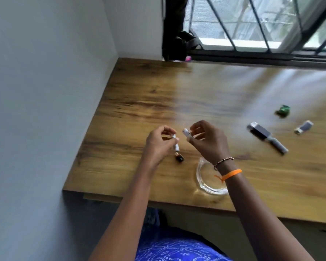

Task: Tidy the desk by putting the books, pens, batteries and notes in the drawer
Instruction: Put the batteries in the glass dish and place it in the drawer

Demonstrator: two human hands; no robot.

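Batteries in both hands, drawer not yet in sight.

Your left hand [159, 142] fingers [170, 131] pinch a small white battery [174, 142] above the counter [158, 95]; your right hand [207, 142] fingers grip another white battery [186, 132]. A dark battery [179, 158] lies just under your left hand, a clear glass dish [201, 181] at 6 o'clock. Toward 3 o'clock wait a grey marker pen [267, 137], a small grey cylinder [305, 127], perhaps a battery, and a green wrapper [282, 110]. Most of the tidying looks undone; no books or notes show.

Glossy wood-grain desk [158, 91] bears a clear glass dish [201, 183]
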